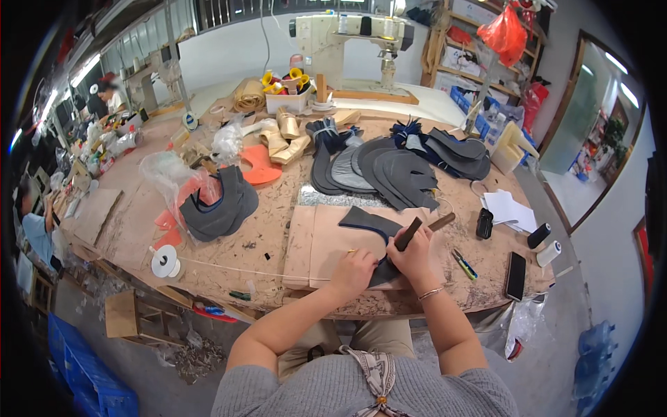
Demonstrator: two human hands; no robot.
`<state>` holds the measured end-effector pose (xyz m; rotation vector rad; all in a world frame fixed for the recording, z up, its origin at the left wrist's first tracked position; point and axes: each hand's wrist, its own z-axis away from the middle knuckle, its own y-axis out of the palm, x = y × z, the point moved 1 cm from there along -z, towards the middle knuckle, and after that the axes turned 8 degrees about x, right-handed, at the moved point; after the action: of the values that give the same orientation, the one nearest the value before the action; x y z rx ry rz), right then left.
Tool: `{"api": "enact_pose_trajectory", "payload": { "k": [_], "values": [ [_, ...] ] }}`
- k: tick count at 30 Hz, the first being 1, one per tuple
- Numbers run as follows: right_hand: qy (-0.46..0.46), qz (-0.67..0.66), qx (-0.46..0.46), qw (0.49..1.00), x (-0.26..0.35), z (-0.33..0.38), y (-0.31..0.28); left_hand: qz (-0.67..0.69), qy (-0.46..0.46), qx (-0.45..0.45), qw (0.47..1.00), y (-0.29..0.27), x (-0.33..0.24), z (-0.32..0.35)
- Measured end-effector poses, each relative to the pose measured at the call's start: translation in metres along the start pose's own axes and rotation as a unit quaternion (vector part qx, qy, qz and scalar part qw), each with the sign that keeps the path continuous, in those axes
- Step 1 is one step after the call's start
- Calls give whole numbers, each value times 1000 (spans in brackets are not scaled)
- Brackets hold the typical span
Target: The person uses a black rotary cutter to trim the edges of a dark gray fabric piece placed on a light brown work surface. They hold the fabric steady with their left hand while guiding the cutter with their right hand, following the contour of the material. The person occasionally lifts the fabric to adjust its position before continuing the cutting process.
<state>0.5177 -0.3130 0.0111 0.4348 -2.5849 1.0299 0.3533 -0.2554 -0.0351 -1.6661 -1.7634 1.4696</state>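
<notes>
A dark grey curved shoe-upper piece [366, 221] with a blue edge lies on a pale board in front of me. My left hand [356, 270] is closed at the piece's near inner edge, fingertips pressed together on it. My right hand [415, 258] is wrapped round a tool with a flat dark brown handle [408, 234], held over the piece; its lower end is hidden by my fingers. Beside that hand, a brown wooden stick [442, 222] juts out to the right. A thin white cord runs from a white spool [165, 261] toward my left forearm.
Stacks of grey pieces [379, 167] lie beyond the board, another stack [221, 205] to the left. At right are a phone [515, 276], pens [464, 264], a black case [484, 223] and thread cones [549, 254]. A sewing machine [347, 52] stands at the back.
</notes>
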Motion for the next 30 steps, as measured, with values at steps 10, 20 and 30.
{"api": "enact_pose_trajectory", "payload": {
  "k": [10,20,30],
  "values": [
    [-3,4,-43,999,-3,6,7,-50,-64,8,997,-52,18,80],
    [11,2,-48,999,-5,10,7,57,-175,63,981,-87,82,70],
    [6,-1,-59,998,-6,11,8,-19,7,7,1000,-18,10,-4]
  ]
}}
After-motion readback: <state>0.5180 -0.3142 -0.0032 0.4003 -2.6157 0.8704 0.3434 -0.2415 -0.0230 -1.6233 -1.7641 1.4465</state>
